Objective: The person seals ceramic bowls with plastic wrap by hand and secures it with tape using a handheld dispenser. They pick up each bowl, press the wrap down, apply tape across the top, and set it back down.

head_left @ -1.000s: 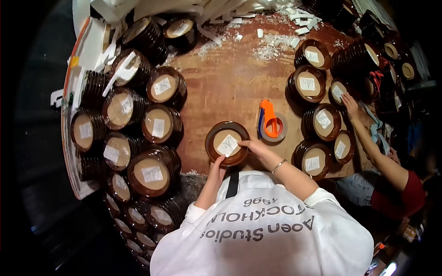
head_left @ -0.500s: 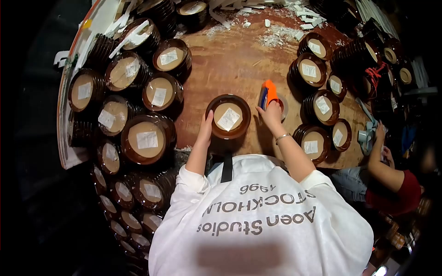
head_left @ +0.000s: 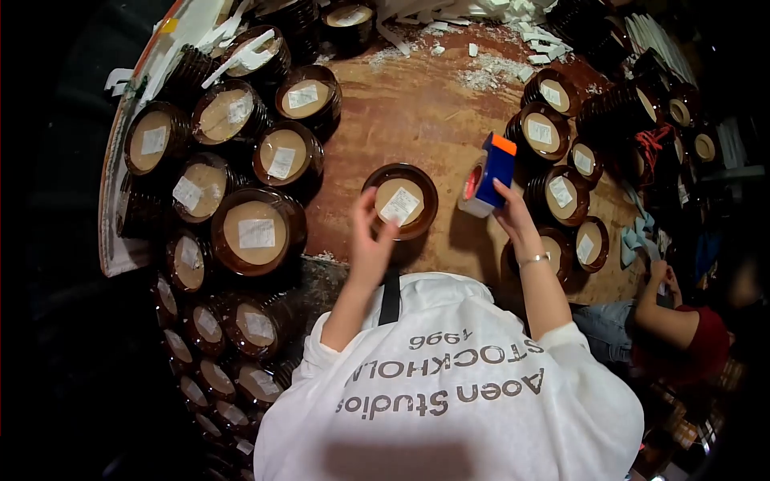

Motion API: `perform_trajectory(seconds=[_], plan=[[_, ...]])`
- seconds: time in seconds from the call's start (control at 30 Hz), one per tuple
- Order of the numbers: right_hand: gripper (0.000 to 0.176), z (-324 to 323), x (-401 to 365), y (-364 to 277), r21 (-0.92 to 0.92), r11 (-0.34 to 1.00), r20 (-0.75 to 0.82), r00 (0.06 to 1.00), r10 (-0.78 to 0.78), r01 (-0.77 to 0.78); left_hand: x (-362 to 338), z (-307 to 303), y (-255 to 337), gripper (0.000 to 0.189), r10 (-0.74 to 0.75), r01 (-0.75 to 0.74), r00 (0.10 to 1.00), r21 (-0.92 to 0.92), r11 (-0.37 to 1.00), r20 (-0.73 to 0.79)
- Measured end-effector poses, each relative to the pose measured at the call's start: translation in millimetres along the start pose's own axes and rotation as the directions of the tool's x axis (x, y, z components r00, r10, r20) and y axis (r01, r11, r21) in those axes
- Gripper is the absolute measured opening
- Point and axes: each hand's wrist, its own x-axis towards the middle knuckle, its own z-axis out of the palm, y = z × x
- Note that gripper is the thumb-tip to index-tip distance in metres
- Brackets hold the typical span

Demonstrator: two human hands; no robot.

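My left hand (head_left: pixel 372 240) is at the near left side of a brown round dish (head_left: pixel 430 202), fingers apart, thumb over the rim near the label. The dish has a dark glossy rim, a tan centre and a white printed label (head_left: pixel 401 206) lying askew on it. To its right, my right hand (head_left: pixel 513 215) grips a blue and orange tape dispenser (head_left: pixel 499 172) with a tape roll on its left side, held up over the wooden table (head_left: pixel 417 104).
Stacks of similar labelled dishes (head_left: pixel 282 159) crowd the left, and more stacks (head_left: pixel 539 135) line the right. White foam scraps (head_left: pixel 545 44) lie at the back. At the right edge, a person in a red sleeve (head_left: pixel 690 341) works with pale blue material (head_left: pixel 638 234).
My right hand has lifted the tape dispenser and turned it, moving slightly right. My left hand has shifted from gripping the dish's side to over its near left rim, fingers spread.
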Motion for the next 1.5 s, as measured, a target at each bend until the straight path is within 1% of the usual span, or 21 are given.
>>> perform_trajectory(seconds=[0.07, 0.13, 0.2, 0.27, 0.37, 0.4, 0.5, 0.57, 0.6, 0.67, 0.73, 0.77, 0.8, 0.87, 0.93, 1.0, 1.07, 1.13, 1.23, 1.4, 1.5], plan=[[0.034, 16, -32, -13, 0.109, 0.994, 0.104, 0.994, -0.036, 0.024, -5, 22, 16, 0.06, 0.265, -0.355, 0.917, 0.308, 0.883, 0.296], [0.037, 35, -54, -15, 0.125, 0.992, 0.258, 0.965, -0.042, 0.01, -4, 44, 30, 0.07, 0.336, -0.567, 0.789, 0.397, 0.722, 0.515], [0.041, 53, -67, -14, 0.103, 0.994, 0.365, 0.931, -0.021, -0.018, -6, 58, 31, 0.073, 0.295, -0.611, 0.738, 0.416, 0.674, 0.607], [0.043, 67, -75, -17, 0.11, 0.993, 0.383, 0.924, 0.003, -0.049, -15, 63, 28, 0.079, 0.356, -0.605, 0.749, 0.356, 0.712, 0.56], [0.047, 78, -83, -17, 0.081, 0.996, 0.33, 0.944, 0.012, -0.04, -24, 61, 31, 0.085, 0.284, -0.633, 0.772, 0.646, 0.427, 0.568], [0.047, 83, -82, -18, 0.082, 0.996, 0.334, 0.942, 0.01, -0.039, -22, 59, 35, 0.085, 0.286, -0.633, 0.772, 0.648, 0.423, 0.567], [0.047, 89, -85, -23, -0.023, 0.998, 0.22, 0.974, -0.047, 0.053, -21, 48, 51, 0.076, 0.278, -0.625, 0.778, 0.647, 0.437, 0.563], [0.046, 88, -84, -26, -0.163, 0.981, 0.401, 0.916, -0.029, 0.102, -12, 29, 61, 0.067, 0.42, -0.631, 0.775, 0.544, 0.552, 0.473], [0.046, 90, -88, -30, -0.165, 0.981, 0.407, 0.913, -0.022, 0.098, -9, 21, 67, 0.053, 0.49, -0.59, 0.806, 0.52, 0.618, 0.332], [0.051, 95, -98, -35, -0.409, 0.891, 0.404, 0.915, -0.016, 0.196, 4, 9, 97, 0.046, 0.496, -0.512, 0.855, 0.409, 0.756, 0.153], [0.05, 96, -98, -34, -0.418, 0.89, 0.428, 0.904, 0.014, 0.184, 16, -1, 111, 0.042, 0.449, -0.468, 0.882, 0.159, 0.869, 0.14], [0.05, 98, -99, -35, -0.545, 0.779, 0.473, 0.881, -0.021, 0.311, 20, -5, 117, 0.04, 0.426, -0.444, 0.883, 0.056, 0.894, 0.197], [0.051, 99, -101, -35, -0.643, 0.635, 0.522, 0.852, -0.046, 0.429, 23, -8, 124, 0.04, 0.424, -0.441, 0.886, 0.06, 0.896, 0.188], [0.047, 102, -104, -33, -0.64, 0.674, 0.498, 0.867, -0.002, 0.369, 28, -12, 135, 0.049, 0.257, -0.258, 0.879, -0.052, 0.965, 0.401], [0.046, 111, -106, -37, -0.598, 0.668, 0.578, 0.816, -0.023, 0.443, 28, -13, 137, 0.043, 0.275, -0.27, 0.868, -0.072, 0.96, 0.413], [0.045, 113, -106, -35, -0.577, 0.664, 0.599, 0.799, -0.051, 0.475, 27, -15, 141, 0.037, 0.162, -0.137, 0.854, -0.086, 0.987, 0.494], [0.044, 115, -104, -37, -0.576, 0.478, 0.702, 0.701, -0.126, 0.663, 28, -16, 140, 0.032, 0.171, -0.131, 0.853, -0.115, 0.985, 0.493], [0.043, 117, -104, -39, -0.579, 0.453, 0.713, 0.691, -0.121, 0.678, 29, -21, 140, 0.029, 0.103, -0.014, 0.84, -0.168, 0.986, 0.532], [0.043, 119, -104, -39, -0.567, 0.431, 0.732, 0.669, -0.126, 0.702, 30, -21, 145, 0.024, 0.049, -0.038, 0.851, -0.032, 0.999, 0.523], [0.043, 118, -102, -38, -0.543, 0.409, 0.756, 0.639, -0.141, 0.733, 32, -23, 140, 0.016, 0.077, -0.094, 0.83, 0.001, 0.996, 0.552], [0.056, 115, -101, -37, -0.555, 0.387, 0.778, 0.624, -0.073, 0.737, 31, -22, 138, 0.012, 0.087, -0.112, 0.839, 0.014, 0.994, 0.537]])
